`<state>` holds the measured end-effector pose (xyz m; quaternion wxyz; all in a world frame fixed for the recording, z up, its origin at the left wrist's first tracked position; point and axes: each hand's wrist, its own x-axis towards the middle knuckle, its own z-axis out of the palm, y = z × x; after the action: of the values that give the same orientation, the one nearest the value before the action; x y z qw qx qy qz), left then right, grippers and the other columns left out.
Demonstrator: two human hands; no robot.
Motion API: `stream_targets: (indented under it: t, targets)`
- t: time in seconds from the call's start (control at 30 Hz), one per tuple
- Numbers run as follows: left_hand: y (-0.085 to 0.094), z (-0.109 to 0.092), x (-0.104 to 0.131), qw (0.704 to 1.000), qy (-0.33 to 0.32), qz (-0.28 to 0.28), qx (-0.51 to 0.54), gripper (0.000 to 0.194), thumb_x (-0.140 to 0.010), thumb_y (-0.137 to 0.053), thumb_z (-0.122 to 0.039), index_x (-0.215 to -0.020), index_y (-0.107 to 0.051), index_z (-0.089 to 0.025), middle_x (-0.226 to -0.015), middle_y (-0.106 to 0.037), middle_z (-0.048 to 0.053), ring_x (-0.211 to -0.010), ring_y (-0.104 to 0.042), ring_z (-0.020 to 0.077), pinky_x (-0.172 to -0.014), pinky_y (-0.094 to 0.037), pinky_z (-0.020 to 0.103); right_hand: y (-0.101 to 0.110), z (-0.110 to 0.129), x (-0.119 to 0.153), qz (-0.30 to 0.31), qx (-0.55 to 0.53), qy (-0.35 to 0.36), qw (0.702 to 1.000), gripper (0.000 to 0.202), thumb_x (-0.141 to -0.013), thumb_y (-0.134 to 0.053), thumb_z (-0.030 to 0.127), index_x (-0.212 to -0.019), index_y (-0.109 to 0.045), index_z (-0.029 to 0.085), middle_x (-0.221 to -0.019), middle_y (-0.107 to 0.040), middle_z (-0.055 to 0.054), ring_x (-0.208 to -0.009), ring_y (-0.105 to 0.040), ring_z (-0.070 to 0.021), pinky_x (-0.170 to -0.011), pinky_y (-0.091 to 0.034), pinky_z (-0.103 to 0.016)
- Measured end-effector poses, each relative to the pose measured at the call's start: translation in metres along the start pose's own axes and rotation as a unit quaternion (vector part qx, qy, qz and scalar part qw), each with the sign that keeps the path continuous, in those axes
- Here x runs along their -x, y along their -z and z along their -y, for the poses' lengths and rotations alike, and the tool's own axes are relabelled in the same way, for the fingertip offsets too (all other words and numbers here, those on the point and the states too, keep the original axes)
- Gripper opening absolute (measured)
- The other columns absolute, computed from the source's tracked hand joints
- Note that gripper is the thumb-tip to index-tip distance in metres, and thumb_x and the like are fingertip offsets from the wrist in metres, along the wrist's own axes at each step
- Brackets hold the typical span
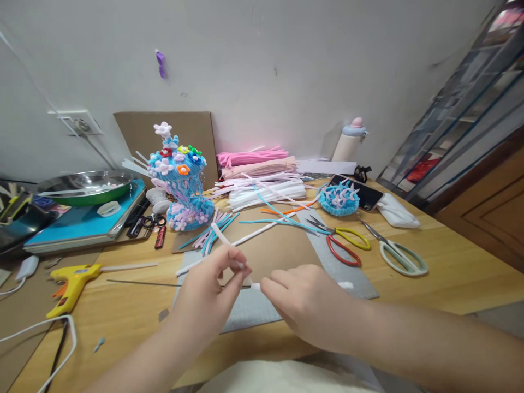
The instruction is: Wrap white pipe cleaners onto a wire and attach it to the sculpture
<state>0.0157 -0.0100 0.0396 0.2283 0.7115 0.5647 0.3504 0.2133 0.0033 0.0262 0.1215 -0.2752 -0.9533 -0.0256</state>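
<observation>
My left hand is closed in a pinch on a white pipe cleaner, whose free end sticks up above the fingers. A thin dark rod passes behind that hand and runs toward my right hand. Fingers of the right hand are curled round the rod, where white fuzzy pipe cleaner is wound on it. More white fuzz shows past the right hand. Beneath both hands lie a brown cardboard sheet and a grey cloth mat.
Red-and-yellow-handled pliers and scissors lie to the right, near a blue pipe-cleaner piece. A flowered blue pipe-cleaner model stands behind left. Bundled pipe cleaners line the back. A yellow glue gun lies left.
</observation>
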Motion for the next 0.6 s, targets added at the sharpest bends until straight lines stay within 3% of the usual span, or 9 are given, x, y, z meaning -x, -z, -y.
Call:
stream_targets:
  t: [0.13, 0.23, 0.3, 0.47, 0.6]
  targets:
    - [-0.013, 0.007, 0.012, 0.992, -0.046, -0.111, 0.042, 0.027, -0.084, -0.057, -0.018, -0.108, -0.052, -0.028, -0.086, -0.067, -0.001, -0.079, -0.064, 0.0134, -0.058, -0.049, 0.021, -0.006, 0.003, -0.003, -0.027, -0.041, -0.041, 0.998, 0.015, -0.084, -0.043, 0.009, -0.084, -0.054, 0.019, -0.07, -0.059, -0.001, -0.054, -0.048, -0.0147, -0.05, -0.02, -0.03]
    - [-0.024, 0.007, 0.02, 0.975, -0.091, -0.179, 0.094, 0.043, -0.084, -0.057, -0.01, -0.12, -0.048, -0.031, -0.092, -0.069, 0.0, -0.08, -0.065, 0.0129, -0.07, -0.053, 0.025, -0.011, 0.007, -0.005, -0.059, -0.17, -0.1, 0.979, 0.027, -0.088, -0.042, 0.012, -0.111, -0.054, 0.02, -0.082, -0.065, -0.001, -0.067, -0.057, -0.0143, -0.055, -0.031, -0.026]
    - [-0.031, 0.006, 0.023, 0.964, -0.125, -0.21, 0.102, 0.049, -0.082, -0.058, -0.006, -0.122, -0.048, -0.031, -0.096, -0.069, 0.001, -0.084, -0.066, 0.0132, -0.079, -0.053, 0.029, -0.015, 0.01, -0.006, -0.076, -0.26, -0.133, 0.953, 0.032, -0.09, -0.042, 0.013, -0.118, -0.051, 0.022, -0.09, -0.066, 0.0, -0.076, -0.06, -0.0131, -0.062, -0.037, -0.023]
    - [-0.038, 0.005, 0.023, 0.968, -0.118, -0.201, 0.095, 0.046, -0.081, -0.059, -0.005, -0.119, -0.052, -0.03, -0.097, -0.07, 0.001, -0.087, -0.067, 0.0142, -0.08, -0.054, 0.028, -0.03, 0.016, -0.009, -0.115, -0.359, -0.172, 0.91, 0.022, -0.094, -0.042, 0.021, -0.107, -0.061, 0.024, -0.093, -0.067, -0.001, -0.085, -0.062, -0.0138, -0.071, -0.041, -0.022]
    - [-0.035, 0.003, 0.022, 0.972, -0.076, -0.189, 0.115, 0.04, -0.082, -0.059, -0.009, -0.116, -0.052, -0.028, -0.094, -0.07, 0.002, -0.086, -0.068, 0.0156, -0.074, -0.056, 0.028, -0.036, 0.017, -0.01, -0.126, -0.348, -0.172, 0.913, 0.022, -0.095, -0.044, 0.026, -0.104, -0.064, 0.024, -0.09, -0.069, -0.003, -0.082, -0.063, -0.0141, -0.071, -0.042, -0.022]
